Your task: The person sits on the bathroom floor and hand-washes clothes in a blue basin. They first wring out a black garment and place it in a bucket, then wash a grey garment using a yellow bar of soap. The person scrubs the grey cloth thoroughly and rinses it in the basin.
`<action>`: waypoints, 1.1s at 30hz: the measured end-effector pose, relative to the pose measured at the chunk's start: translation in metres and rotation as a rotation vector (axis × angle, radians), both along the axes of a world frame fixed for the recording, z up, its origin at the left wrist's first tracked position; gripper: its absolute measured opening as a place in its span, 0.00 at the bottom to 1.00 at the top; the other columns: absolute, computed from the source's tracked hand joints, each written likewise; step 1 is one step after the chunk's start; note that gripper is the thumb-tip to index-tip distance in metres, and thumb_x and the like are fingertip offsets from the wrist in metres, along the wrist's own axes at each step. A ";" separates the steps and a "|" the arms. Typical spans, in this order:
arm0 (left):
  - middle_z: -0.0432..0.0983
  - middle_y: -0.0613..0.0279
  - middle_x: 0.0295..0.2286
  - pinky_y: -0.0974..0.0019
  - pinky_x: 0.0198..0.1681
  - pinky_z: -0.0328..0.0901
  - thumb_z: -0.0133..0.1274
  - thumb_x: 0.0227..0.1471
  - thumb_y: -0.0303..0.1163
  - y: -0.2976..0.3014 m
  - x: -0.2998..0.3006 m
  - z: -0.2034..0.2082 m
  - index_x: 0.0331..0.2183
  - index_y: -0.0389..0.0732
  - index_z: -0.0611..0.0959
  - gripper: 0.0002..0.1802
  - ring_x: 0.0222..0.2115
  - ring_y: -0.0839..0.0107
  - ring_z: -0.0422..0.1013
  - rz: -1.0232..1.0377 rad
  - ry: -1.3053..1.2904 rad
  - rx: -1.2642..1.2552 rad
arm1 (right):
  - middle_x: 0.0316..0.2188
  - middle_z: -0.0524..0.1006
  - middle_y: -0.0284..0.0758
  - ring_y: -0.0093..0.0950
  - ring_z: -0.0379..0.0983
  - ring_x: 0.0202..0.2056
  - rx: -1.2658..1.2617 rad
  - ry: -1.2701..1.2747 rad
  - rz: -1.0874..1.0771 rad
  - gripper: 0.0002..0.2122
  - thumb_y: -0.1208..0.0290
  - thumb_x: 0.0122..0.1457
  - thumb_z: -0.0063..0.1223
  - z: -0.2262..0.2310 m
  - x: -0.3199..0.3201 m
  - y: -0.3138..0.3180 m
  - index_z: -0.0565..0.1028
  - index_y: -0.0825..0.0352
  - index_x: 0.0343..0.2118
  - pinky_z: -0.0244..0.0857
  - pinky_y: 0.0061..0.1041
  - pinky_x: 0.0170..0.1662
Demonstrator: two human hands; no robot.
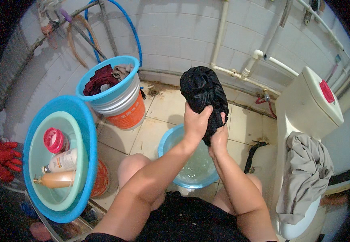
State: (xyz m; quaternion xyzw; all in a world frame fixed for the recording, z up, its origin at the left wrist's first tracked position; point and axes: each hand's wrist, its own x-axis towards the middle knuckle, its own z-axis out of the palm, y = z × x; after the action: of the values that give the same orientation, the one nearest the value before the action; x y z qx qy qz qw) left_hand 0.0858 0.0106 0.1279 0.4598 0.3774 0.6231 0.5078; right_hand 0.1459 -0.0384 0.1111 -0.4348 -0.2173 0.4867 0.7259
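A bunched black cloth garment [205, 90] is held up above a light blue basin [168, 139] of cloudy water on the tiled floor. My left hand [196, 125] grips its lower left side, the thumb lying across the fabric. My right hand [219, 139] is closed round the lower right side, where the cloth narrows into a twisted end. Both forearms reach in from the lower edge. Part of the basin is hidden behind my hands and arms.
Left, a blue basin [87, 121] bears a mint green basin [33, 161] with bottles and a pink-lidded jar [55, 140]. Behind, a white-orange bucket [128, 111] carries a blue basin [132, 64] of clothes. Right, grey cloth [304, 173] lies on the toilet [312, 101]. Pipes line the wall.
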 end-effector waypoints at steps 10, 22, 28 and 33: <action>0.71 0.51 0.36 0.63 0.43 0.62 0.57 0.37 0.29 0.002 -0.012 -0.006 0.43 0.33 0.67 0.28 0.37 0.61 0.68 0.064 0.013 0.007 | 0.56 0.58 0.33 0.33 0.54 0.56 -0.047 0.354 0.405 0.36 0.34 0.50 0.30 0.026 0.001 -0.023 0.54 0.53 0.57 0.50 0.42 0.55; 0.74 0.51 0.35 0.61 0.42 0.63 0.56 0.40 0.34 -0.031 -0.018 0.000 0.39 0.36 0.75 0.21 0.37 0.58 0.71 -0.142 0.314 0.245 | 0.56 0.58 0.38 0.39 0.53 0.56 0.018 0.498 0.531 0.42 0.27 0.43 0.30 0.032 0.040 -0.031 0.57 0.55 0.56 0.46 0.53 0.54; 0.72 0.51 0.40 0.62 0.46 0.61 0.57 0.42 0.38 -0.038 -0.027 -0.001 0.42 0.37 0.74 0.24 0.43 0.59 0.68 -0.415 0.424 0.182 | 0.52 0.64 0.38 0.38 0.61 0.51 0.016 0.524 0.429 0.29 0.43 0.53 0.40 0.010 0.054 -0.026 0.62 0.58 0.53 0.54 0.45 0.54; 0.70 0.54 0.43 0.65 0.48 0.60 0.60 0.40 0.41 -0.023 -0.050 -0.004 0.45 0.38 0.72 0.31 0.45 0.63 0.65 -0.751 0.461 -0.013 | 0.48 0.68 0.35 0.34 0.65 0.48 0.094 0.193 0.182 0.23 0.57 0.53 0.49 0.028 0.067 -0.027 0.65 0.66 0.49 0.59 0.35 0.51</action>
State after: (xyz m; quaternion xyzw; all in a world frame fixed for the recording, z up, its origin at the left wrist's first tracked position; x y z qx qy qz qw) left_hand 0.0362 -0.0124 0.1243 0.6889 0.2913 0.2744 0.6044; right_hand 0.2130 -0.0650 0.1389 -0.3300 -0.2075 0.5794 0.7158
